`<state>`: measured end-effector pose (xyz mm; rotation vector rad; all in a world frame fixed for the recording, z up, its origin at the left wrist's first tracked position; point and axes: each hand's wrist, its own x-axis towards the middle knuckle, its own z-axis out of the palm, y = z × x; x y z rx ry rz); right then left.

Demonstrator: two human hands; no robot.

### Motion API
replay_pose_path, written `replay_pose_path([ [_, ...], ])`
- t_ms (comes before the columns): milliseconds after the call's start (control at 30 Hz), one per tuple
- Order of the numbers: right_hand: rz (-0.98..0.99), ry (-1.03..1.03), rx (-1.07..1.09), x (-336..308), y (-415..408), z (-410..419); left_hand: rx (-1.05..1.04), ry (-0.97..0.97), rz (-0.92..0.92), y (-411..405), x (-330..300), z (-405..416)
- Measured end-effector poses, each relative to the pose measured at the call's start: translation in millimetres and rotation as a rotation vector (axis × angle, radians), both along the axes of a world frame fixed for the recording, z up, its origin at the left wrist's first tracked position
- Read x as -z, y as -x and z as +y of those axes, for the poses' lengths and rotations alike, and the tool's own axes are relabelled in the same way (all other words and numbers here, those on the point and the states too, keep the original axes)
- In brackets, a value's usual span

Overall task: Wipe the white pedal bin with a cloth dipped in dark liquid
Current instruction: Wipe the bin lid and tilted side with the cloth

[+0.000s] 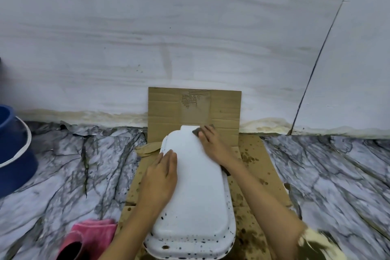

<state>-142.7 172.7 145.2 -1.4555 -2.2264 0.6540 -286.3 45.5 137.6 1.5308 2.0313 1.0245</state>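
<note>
Because the job is a messy one, the marble-patterned floor [84, 164] has been covered in the middle with flattened cardboard [251, 154], one sheet lying flat and another propped against the pale wall [190, 27] at the far side; I would guess the upright piece is there to catch splashes, and the brown spots across the flat sheet suggest it is doing its work. On that cardboard lies the white pedal bin [198, 186], tipped onto its side with its length running from near to far, which puts a broad face upward and easy to reach. Dark specks dot its near end and rim, so that part looks yet to be cleaned.

At the far left a blue bucket [12, 150] stands well apart from the bin, and near left lies a pink cloth [95, 232] beside what may be a pink container; I cannot tell which holds the dark liquid.

Steadying seems to be the left hand [160, 177]'s job: it lies flat on the bin's left flank, fingers straight, its grip holding nothing, just pressing. At the bin's far right edge, the right hand [213, 143] presses a small dark cloth [197, 132] under its fingers; they look fairly straight over it rather than wrapped round.
</note>
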Motion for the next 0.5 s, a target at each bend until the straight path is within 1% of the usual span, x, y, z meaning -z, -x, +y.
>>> replay_pose_path([
  [33, -0.072, -0.058, -0.050, 3, -6, -17, -0.002, -0.002, 0.000, -1, -1, 1],
  [100, -0.115, -0.119, -0.131, 7, -16, -57, -0.015, 0.003, -0.012, -2, -1, 1],
  [200, -0.046, -0.124, -0.264, 8, -32, -122, -0.043, -0.002, -0.047, -2, -3, -2],
  [300, 0.077, -0.113, -0.370, 19, -56, -161, -0.041, -0.017, -0.064, -3, -5, -5],
  [400, 0.160, -0.065, -0.370, 29, -71, -154, -0.041, -0.020, -0.073, -4, -6, -5],
  [500, 0.261, 0.007, -0.218, 27, -54, -98, -0.044, -0.010, -0.044, -6, -7, -5],
])
